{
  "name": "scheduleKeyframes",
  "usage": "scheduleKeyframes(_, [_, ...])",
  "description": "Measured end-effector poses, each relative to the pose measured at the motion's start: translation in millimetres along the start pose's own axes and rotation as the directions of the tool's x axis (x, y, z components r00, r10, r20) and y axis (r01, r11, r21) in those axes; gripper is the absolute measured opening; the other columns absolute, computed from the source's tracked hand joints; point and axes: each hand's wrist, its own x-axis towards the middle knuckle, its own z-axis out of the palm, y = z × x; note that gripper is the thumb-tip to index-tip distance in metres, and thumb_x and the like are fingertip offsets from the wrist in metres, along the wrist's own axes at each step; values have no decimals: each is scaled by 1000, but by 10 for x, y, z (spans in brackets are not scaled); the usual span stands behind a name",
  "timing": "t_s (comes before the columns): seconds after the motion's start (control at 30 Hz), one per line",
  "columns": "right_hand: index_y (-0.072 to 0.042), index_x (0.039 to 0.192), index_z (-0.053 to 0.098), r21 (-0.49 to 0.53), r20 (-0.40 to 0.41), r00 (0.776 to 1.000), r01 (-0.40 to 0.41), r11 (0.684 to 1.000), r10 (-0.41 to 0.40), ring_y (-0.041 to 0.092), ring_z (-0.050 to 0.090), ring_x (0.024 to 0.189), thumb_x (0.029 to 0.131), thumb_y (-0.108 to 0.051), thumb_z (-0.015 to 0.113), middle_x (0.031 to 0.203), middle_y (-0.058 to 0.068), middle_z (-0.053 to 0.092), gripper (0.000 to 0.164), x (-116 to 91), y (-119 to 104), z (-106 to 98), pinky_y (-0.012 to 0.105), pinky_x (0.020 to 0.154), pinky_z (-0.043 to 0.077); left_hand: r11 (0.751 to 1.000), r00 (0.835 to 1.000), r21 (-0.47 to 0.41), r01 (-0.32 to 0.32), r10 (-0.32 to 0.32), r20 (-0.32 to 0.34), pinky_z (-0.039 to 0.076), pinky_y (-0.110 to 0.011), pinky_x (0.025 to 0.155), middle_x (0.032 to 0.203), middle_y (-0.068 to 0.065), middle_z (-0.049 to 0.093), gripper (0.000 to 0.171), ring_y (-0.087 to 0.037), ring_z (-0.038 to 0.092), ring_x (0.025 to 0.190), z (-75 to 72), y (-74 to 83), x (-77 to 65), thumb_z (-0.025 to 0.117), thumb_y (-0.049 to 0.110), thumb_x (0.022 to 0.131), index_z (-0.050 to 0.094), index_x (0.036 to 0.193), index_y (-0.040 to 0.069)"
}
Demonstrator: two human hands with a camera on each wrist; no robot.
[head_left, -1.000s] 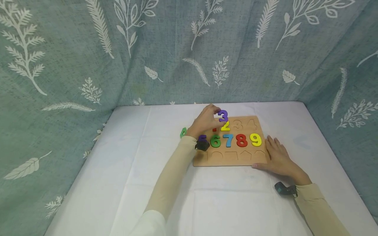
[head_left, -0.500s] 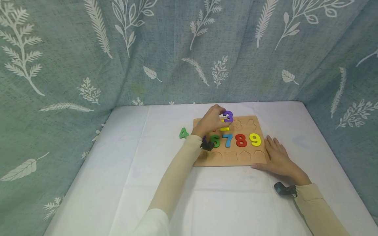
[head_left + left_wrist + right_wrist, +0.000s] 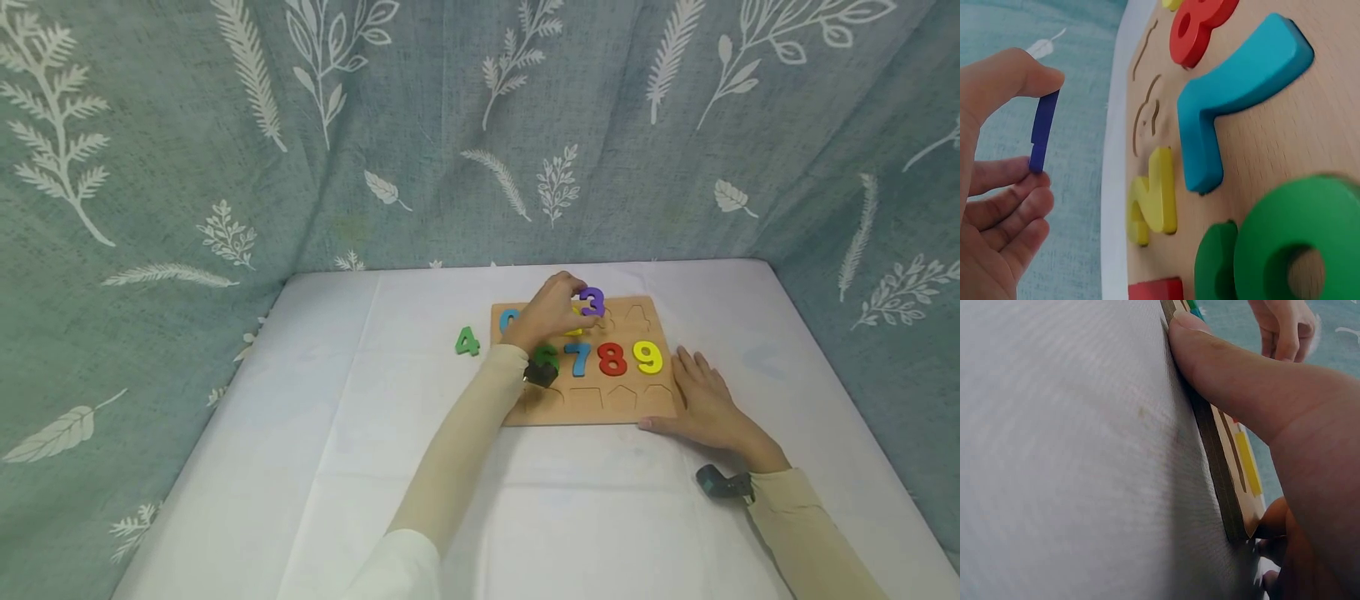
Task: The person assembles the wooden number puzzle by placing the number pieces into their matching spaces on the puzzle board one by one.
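My left hand pinches a purple number 3 puzzle piece by its edges, between thumb and fingertips. In the left wrist view the purple piece is edge-on and apart from the wooden puzzle board. It is held over the board's back row, near the outlined 3 and 4. My right hand rests at the board's front right corner, thumb at the front edge and fingers along the right side. A blue 7, red 8 and yellow 9 sit on the board; the left arm hides part of it.
A green number 4 lies on the white tablecloth, left of the board. A blue 0 shows at the board's back left. Shape outlines run along the front row. A patterned curtain stands behind the table.
My left hand has carried the purple 3 to the right across the back row. The green 4 and the blue 0 have come out from behind it. My right hand stays put.
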Motion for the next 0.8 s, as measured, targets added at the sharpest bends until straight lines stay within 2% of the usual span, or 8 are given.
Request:
scheduleKeyframes(0.17, [10,161,5,5,11,1000,-1,1000,1,56,-10,156,76,-70,78,169,35,-2,138,2,0,-14,76,122,-3,999,999,14,-45,45,-21,52,-36,104,127,-8,63,56,-22,58,117,50,21,42,79,40,88,68,131,5])
scheduleKeyframes(0.5, [10,161,6,7,16,1000,11,1000,-11,57,-9,156,76,-69,78,168,35,-1,137,-5,-3,-28,76,121,-2,998,998,30,-60,60,-8,54,-33,102,125,-10,65,55,-21,60,115,149,18,109,81,37,88,69,128,2])
scheduleKeyframes(0.6, [10,161,6,7,12,1000,15,1000,-15,57,-8,155,77,-68,78,168,36,-1,136,-5,-1,-27,76,121,-2,998,999,42,-47,47,-1,53,-33,102,126,-10,65,57,-20,60,115,182,20,117,81,39,88,68,130,2])
scheduleKeyframes(0.8, [11,161,7,0,3,1000,20,1000,-20,58,-7,155,77,-67,78,168,37,1,135,-4,7,-18,76,121,-1,999,999,34,18,-20,41,52,-32,104,130,-7,62,63,-19,58,117,245,30,116,79,44,89,65,136,4])
